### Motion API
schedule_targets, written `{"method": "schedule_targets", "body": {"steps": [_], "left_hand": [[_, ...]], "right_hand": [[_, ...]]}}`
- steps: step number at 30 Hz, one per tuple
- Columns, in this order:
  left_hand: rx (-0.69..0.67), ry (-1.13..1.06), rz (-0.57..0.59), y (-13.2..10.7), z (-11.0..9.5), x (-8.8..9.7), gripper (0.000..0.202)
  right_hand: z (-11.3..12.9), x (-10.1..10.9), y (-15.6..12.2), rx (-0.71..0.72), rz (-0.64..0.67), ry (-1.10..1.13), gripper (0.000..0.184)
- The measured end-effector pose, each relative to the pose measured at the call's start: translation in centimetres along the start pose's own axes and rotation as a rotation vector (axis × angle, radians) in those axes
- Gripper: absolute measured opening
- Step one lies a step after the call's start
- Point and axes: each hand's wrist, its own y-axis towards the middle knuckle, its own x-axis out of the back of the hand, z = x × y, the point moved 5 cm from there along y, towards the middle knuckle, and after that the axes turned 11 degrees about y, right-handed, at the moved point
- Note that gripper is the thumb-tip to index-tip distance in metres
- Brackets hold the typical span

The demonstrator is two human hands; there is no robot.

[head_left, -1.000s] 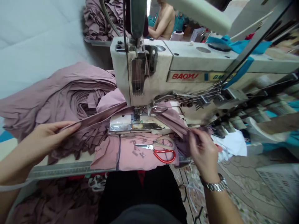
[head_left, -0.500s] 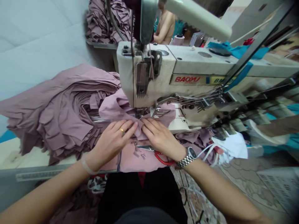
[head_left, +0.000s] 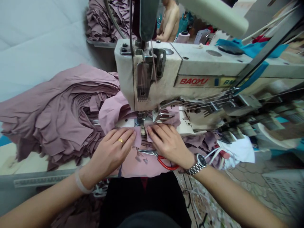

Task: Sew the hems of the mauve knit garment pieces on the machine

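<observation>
My left hand (head_left: 118, 148), a ring on one finger, has its fingers pressed together on a mauve fabric piece (head_left: 114, 109) left of the needle area. On the other side, my right hand (head_left: 167, 141) grips fabric (head_left: 174, 115) by the metal guide, fingers closed on its edge. A gap between the two fabric parts bares the machine bed under the presser foot (head_left: 142, 115) of the sewing machine (head_left: 152, 85). Whether both parts belong to one piece I cannot tell. Red-handled scissors (head_left: 163, 163) lie just below my right hand, partly covered by it.
A thick stack of mauve cut fabric (head_left: 61, 107) fills the table's left side. More fabric (head_left: 102, 23) is heaped behind the machine, near another person (head_left: 169, 23). White cloth (head_left: 239, 150) and dark mauve scraps (head_left: 201, 144) lie at right.
My hands have moved apart, left hand leftward and right hand slightly right. The fabric that lay across the front of the presser foot is now parted, exposing the bed.
</observation>
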Motion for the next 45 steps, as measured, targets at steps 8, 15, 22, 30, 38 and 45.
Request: {"method": "schedule_targets", "body": {"steps": [8, 15, 22, 30, 38, 45], "left_hand": [[0.142, 0.005, -0.032, 1.2, -0.5, -0.3, 0.037], [0.166, 0.005, -0.027, 1.2, -0.9, -0.5, 0.038], [0.166, 0.004, -0.004, 1.0, -0.9, -0.6, 0.041], [0.15, 0.012, 0.021, 1.6, -0.4, -0.9, 0.042], [0.159, -0.018, 0.058, 2.0, 0.1, -1.3, 0.038], [0.099, -0.088, -0.025, 2.0, 0.6, -0.7, 0.031]], "right_hand": [[0.6, -0.9, 0.7, -0.126, -0.112, 0.248, 0.033], [1.6, -0.2, 1.5, -0.062, -0.047, 0.123, 0.028], [1.8, -0.2, 1.6, -0.068, 0.017, 0.111, 0.028], [0.8, -0.8, 1.5, -0.169, -0.034, 0.204, 0.037], [0.6, -1.3, 2.3, -0.224, -0.03, 0.158, 0.04], [0.6, -1.4, 2.1, -0.197, -0.068, 0.177, 0.037]]}}
